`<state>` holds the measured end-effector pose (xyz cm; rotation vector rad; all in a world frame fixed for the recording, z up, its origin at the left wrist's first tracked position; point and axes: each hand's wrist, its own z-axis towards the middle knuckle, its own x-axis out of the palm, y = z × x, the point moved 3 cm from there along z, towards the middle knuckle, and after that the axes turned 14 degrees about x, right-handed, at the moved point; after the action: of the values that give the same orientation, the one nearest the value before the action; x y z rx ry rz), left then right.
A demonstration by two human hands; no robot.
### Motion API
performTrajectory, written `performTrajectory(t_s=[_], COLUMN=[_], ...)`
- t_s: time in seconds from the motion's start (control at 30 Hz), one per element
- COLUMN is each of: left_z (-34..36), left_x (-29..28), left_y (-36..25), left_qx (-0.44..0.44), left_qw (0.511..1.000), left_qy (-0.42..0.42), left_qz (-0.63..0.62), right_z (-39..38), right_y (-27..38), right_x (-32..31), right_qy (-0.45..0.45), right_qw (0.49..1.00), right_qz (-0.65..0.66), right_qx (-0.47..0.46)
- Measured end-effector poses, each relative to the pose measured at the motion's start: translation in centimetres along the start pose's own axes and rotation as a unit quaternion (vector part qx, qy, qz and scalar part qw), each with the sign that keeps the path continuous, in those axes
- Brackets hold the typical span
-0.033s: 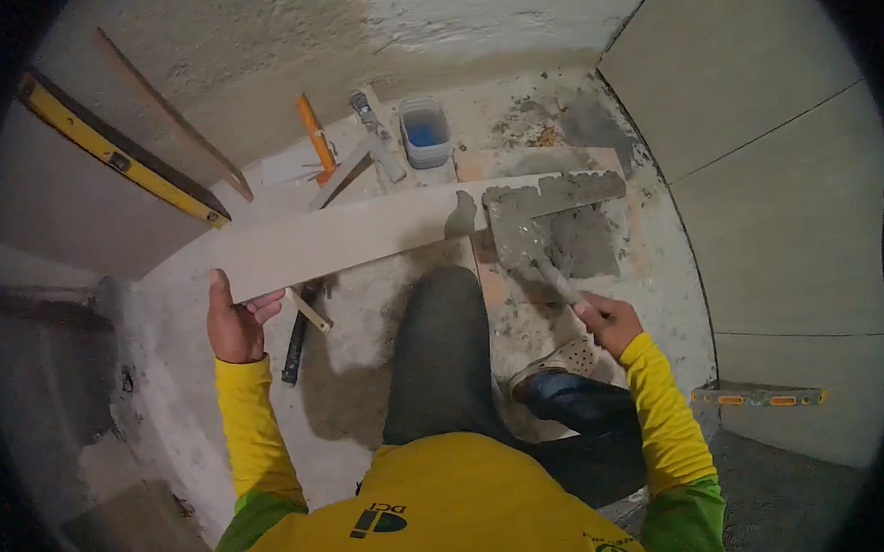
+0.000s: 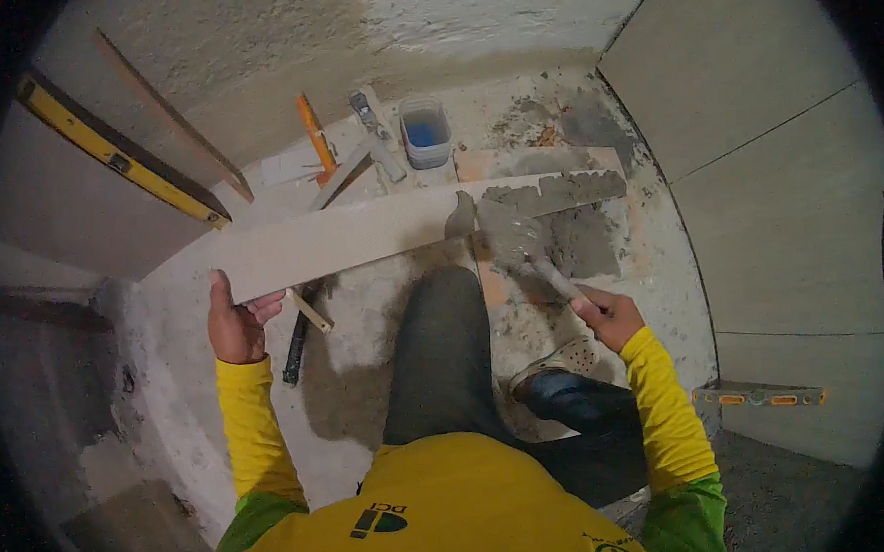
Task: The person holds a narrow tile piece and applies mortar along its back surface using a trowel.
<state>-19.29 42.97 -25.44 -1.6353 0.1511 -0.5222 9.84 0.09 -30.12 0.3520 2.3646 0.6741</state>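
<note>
My left hand grips the left end of a long pale tile strip, thumb at its end and fingers under its near edge. Grey mortar covers the strip's right part, with a separate dab left of it. My right hand is closed around the handle of a trowel. Its blade, smeared with mortar and slightly blurred, lies at the strip's near edge, over the mortar-covered board. Whether blade and strip touch, I cannot tell.
A clear plastic tub with something blue stands beyond the strip, beside an orange-handled tool. A black-handled tool lies near my left hand. A yellow spirit level leans at left; a smaller level is at right.
The trowel blade has shifted slightly left and toward me, off the mortar on the strip's right part. My right hand has moved a little; the left hand and strip stay put.
</note>
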Motion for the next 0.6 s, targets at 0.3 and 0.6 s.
performTrajectory(t_s=[0.3,0.6], left_z=[0.0,1.1], left_x=[0.0,-2.9], left_y=[0.6,2.5], left_qx=[-0.029,-0.030], left_qw=[1.000,0.999], left_qy=[-0.008,-0.014], left_qz=[-0.003,-0.002], right_z=[2.9,3.5], right_y=[3.3,-8.7], right_x=[-0.7,-7.7], right_qy=[-0.020,-0.001], right_qw=[0.991,0.971], right_qz=[-0.105,-0.029], right_qx=[0.079,0.237])
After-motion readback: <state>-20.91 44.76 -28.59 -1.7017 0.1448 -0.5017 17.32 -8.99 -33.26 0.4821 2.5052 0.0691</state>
